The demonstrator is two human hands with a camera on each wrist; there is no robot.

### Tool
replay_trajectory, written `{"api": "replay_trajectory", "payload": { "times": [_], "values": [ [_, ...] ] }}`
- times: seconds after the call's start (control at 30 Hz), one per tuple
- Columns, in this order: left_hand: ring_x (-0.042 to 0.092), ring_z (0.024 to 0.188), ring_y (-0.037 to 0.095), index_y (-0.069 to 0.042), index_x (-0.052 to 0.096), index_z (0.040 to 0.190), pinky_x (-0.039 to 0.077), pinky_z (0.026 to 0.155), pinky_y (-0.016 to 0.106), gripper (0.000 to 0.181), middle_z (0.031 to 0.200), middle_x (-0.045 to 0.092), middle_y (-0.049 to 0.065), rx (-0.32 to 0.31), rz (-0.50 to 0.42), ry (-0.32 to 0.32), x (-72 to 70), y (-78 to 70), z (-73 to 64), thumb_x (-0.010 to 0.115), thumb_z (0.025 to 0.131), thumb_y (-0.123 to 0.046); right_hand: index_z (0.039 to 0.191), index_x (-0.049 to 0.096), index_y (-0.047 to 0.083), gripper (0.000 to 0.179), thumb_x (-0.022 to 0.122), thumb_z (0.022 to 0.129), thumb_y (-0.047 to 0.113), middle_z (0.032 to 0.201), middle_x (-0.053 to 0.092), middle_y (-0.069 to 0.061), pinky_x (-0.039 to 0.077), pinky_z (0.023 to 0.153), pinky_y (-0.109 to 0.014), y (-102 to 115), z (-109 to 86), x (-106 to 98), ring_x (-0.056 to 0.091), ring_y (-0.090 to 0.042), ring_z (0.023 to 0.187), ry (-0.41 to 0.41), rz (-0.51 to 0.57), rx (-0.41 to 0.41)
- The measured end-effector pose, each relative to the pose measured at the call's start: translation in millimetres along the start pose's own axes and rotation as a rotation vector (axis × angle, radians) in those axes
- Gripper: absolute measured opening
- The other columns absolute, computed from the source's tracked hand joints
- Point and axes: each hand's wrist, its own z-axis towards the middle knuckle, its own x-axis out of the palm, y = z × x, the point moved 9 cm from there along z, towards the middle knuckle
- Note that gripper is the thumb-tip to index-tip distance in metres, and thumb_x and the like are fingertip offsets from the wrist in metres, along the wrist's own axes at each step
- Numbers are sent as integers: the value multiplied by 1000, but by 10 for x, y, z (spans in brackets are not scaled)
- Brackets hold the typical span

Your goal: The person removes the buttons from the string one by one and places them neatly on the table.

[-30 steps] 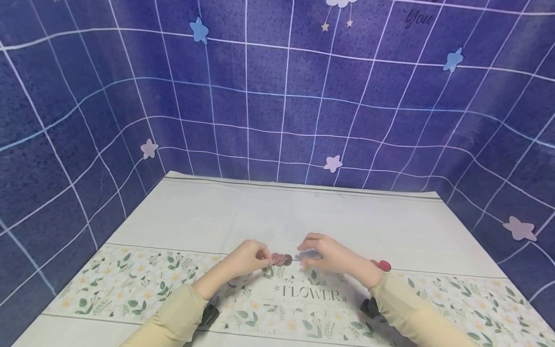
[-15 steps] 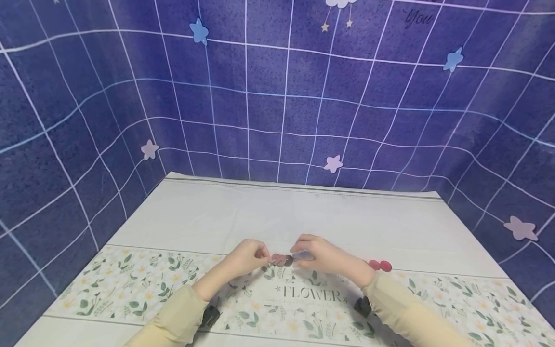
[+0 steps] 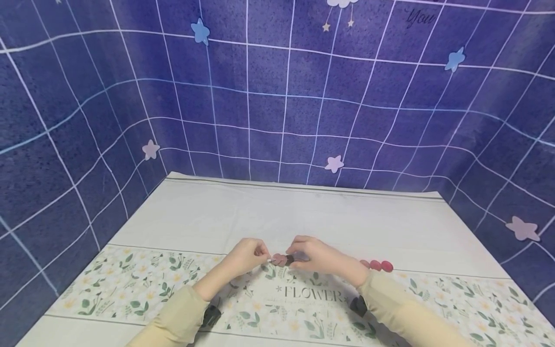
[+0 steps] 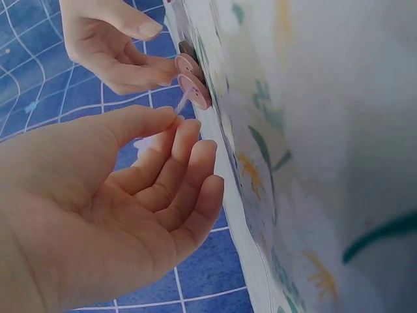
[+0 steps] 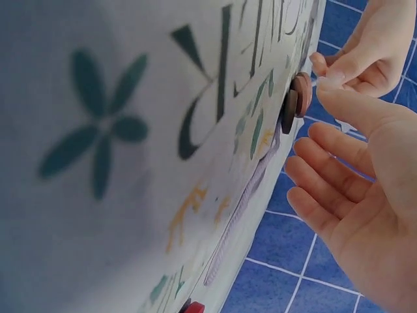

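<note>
My left hand [image 3: 249, 255] pinches the end of a pale lavender cord [image 4: 182, 103] between thumb and index finger. That cord enters a hole of a pink button [image 4: 195, 92] in the left wrist view. Another pink button [image 4: 187, 65] stands close behind it, and a dark brown button [image 5: 290, 112] sits beside them. Just right of these, my right hand [image 3: 318, 255] hovers with thumb and fingers apart around the dark button's side; whether it touches the button I cannot tell. More of the cord [image 5: 241, 208] trails along the table in the right wrist view.
Several red and pinkish buttons, one a bright red button [image 3: 387, 266], lie in a row by my right forearm. A floral cloth [image 3: 251, 315] lettered FLOWER covers the table. A blue gridded curtain [image 3: 277, 111] with stars surrounds the back and sides.
My right hand has moved left to the dark button, uncovering more of the red button row. My left hand stays almost in place, still pinching the cord.
</note>
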Motion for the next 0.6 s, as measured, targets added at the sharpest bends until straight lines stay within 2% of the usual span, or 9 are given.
{"api": "replay_trajectory", "payload": {
  "times": [0.3, 0.6],
  "values": [
    [56, 74, 10, -12, 65, 81, 50, 69, 29, 5, 77, 62, -4, -33, -6, 4, 7, 30, 0, 64, 85, -15, 109, 65, 4, 33, 70, 83, 24, 98, 63, -3, 51, 85, -24, -58, 19, 65, 61, -15, 90, 33, -6, 44],
    [56, 75, 10, -12, 65, 81, 50, 70, 29, 6, 77, 62, -3, -25, -14, 13, 13, 20, 1, 64, 85, -15, 111, 64, 4, 35, 69, 84, 25, 97, 60, -2, 50, 85, -24, -55, 43, 106, 58, -13, 90, 45, -7, 75]
  ]
}}
